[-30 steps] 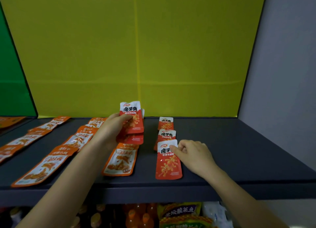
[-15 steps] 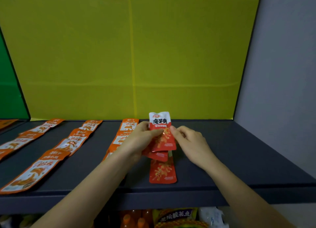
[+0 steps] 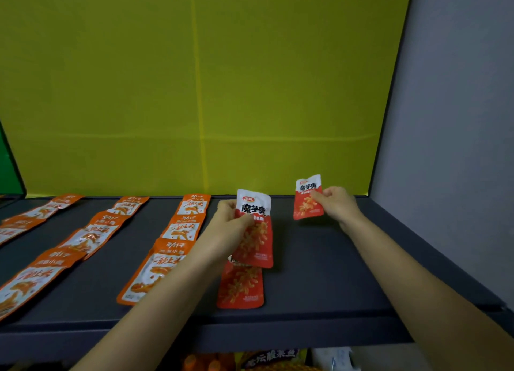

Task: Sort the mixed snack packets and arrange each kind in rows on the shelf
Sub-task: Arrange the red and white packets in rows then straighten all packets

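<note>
My left hand (image 3: 229, 226) grips a red snack packet (image 3: 254, 231) upright above the dark shelf (image 3: 319, 273), with the edge of another packet showing just under it. A red packet (image 3: 240, 285) of the same kind lies flat below them near the shelf's front edge. My right hand (image 3: 335, 205) pinches a smaller-looking red packet (image 3: 307, 199), held up toward the back right of the shelf. Orange-and-white packets lie in rows to the left, the nearest row (image 3: 172, 240) running front to back beside my left arm.
A yellow back panel (image 3: 194, 92) closes the shelf behind, and a grey wall (image 3: 450, 120) stands on the right. More orange packet rows (image 3: 91, 231) fill the left half. Bottles and bags (image 3: 267, 359) show on the level below.
My right hand has taken one red packet from the stack in my left hand and carried it right and back. The left hand stays over the red row.
</note>
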